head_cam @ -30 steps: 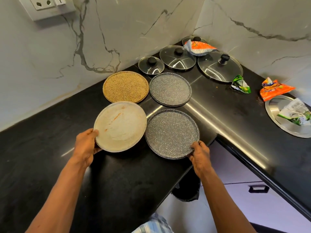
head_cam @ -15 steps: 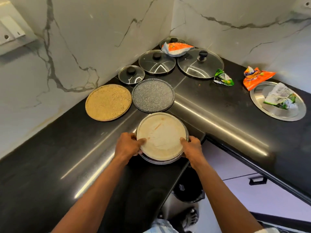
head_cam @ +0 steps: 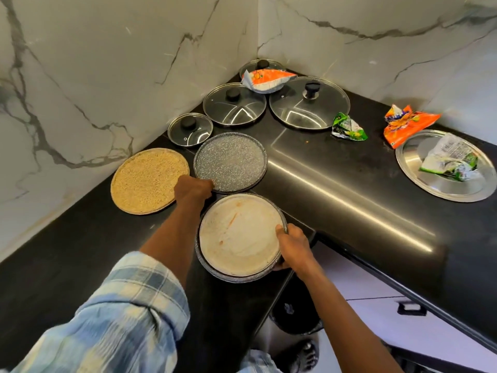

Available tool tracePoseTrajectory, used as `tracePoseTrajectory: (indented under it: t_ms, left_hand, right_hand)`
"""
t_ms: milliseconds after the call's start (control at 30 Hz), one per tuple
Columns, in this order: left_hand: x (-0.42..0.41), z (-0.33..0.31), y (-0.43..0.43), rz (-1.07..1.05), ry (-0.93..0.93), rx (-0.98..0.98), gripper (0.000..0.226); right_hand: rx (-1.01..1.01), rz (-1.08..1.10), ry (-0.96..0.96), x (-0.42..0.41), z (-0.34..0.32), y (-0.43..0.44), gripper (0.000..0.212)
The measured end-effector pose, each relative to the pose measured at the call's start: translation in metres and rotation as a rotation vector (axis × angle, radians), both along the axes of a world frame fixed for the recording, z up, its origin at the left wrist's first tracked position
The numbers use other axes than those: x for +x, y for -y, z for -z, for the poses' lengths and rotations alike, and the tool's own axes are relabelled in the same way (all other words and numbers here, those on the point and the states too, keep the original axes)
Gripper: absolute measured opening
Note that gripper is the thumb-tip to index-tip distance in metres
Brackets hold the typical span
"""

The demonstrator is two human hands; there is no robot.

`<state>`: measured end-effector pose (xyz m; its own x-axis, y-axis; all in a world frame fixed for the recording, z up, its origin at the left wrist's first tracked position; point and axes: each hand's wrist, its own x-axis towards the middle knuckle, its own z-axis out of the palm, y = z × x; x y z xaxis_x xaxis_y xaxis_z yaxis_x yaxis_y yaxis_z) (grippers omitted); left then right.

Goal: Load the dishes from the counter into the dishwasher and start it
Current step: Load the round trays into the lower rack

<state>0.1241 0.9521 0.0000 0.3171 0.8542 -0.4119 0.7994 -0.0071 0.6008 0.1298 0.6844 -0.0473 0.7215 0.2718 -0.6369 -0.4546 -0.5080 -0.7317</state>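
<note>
Grey speckled plate (head_cam: 231, 160): your left hand (head_cam: 193, 187) grips its near rim, your right hand (head_cam: 293, 243) grips the stained white plate (head_cam: 239, 235) stacked on a second speckled plate (head_cam: 215, 273).

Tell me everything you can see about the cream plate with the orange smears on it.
The cream plate is round, shallow and matte, and looks like ceramic. Orange streaks and pale dried residue mark its face. It lies flat and face up, stacked on a grey speckled plate whose dark rim shows around it, at the black counter's front edge. The right hand pinches its right rim with the thumb on top. The left hand is off it.
</note>
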Motion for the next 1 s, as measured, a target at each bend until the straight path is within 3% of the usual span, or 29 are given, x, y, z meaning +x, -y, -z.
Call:
tracePoseTrajectory:
  t_ms: [100, 267, 400, 533, 700, 900, 1000]
  left_hand:
    - [0.008, 0.006, -0.005, -0.154, 0.108, -0.116, 0.043]
    - [0.019, -0.001, 0.001, -0.301, 0.499, -0.409, 0.028]
    - [0.000, -0.016, 0.002, -0.328, 0.594, -0.433, 0.020]
    - [-0.059, -0.019, 0.021, -0.196, 0.572, -0.447, 0.009]
    - [-0.125, 0.000, 0.053, -0.133, 0.476, -0.403, 0.022]
    - [-0.150, 0.006, 0.053, 0.016, 0.322, -0.355, 0.018]
    - [-0.152, 0.004, 0.040, 0.172, 0.185, -0.319, 0.013]
  right_hand:
    - [-0.024, -0.025, 0.005, 0.002, 0.001, -0.002, 0.046]
    - [-0.031, -0.057, 0.035, 0.003, 0.010, 0.000, 0.072]
    - [-0.005, -0.064, 0.018, 0.003, -0.004, 0.001, 0.057]
    - [0.017, -0.080, 0.021, 0.005, -0.003, 0.000, 0.052]
    - [0.072, -0.043, -0.004, 0.006, 0.000, 0.003, 0.045]
    - [0.228, 0.039, -0.171, 0.006, -0.017, 0.007, 0.059]
    - [0.200, -0.045, -0.042, 0.005, -0.008, 0.008, 0.072]
